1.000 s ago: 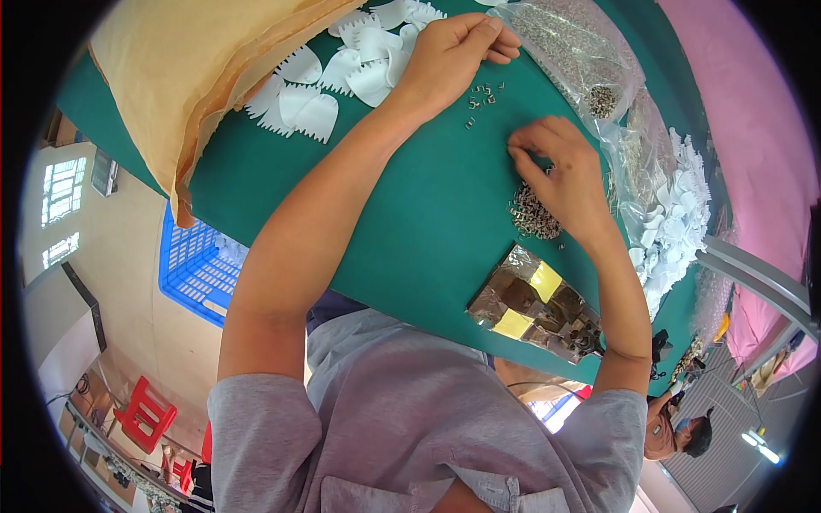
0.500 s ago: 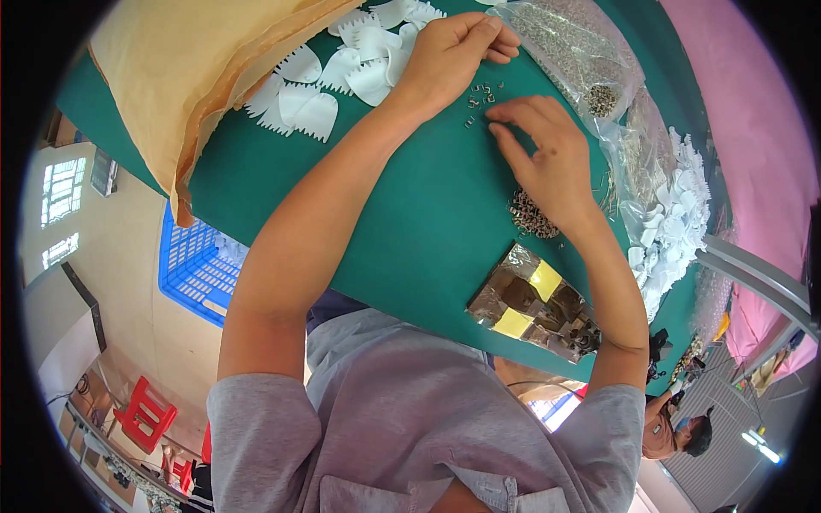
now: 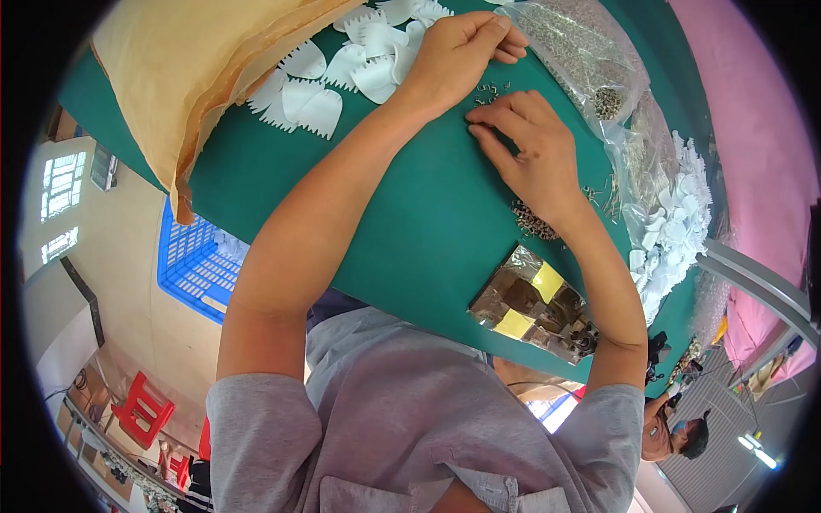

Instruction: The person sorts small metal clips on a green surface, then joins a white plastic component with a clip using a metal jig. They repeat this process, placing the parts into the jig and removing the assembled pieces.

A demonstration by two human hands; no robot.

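Observation:
My left hand [image 3: 466, 53] is at the far side of the green table, its fingers curled in and thumb pressed to them; what it holds, if anything, is hidden. Nearer to me is my right hand [image 3: 532, 150], palm down, thumb and forefinger tips close together over the table. Whatever lies between those tips is too small to make out. Just beyond them several small metal clips [image 3: 487, 91] lie scattered. A heap of the same clips [image 3: 532, 222] sits partly under my right wrist. White scalloped pieces [image 3: 312, 104] with toothed edges lie left of my left hand.
A large tan paper bag [image 3: 184, 77] stands at the left. Clear plastic bags of metal parts [image 3: 590, 56] and a pile of white pieces [image 3: 671, 227] line the right. A brown shiny box with yellow patches [image 3: 526, 299] lies near the table's front edge. A blue basket [image 3: 192, 265] is below left.
My right hand has shifted left, and its fingertips now cover the spot where a stray clip lay. My left hand stays nearly in place.

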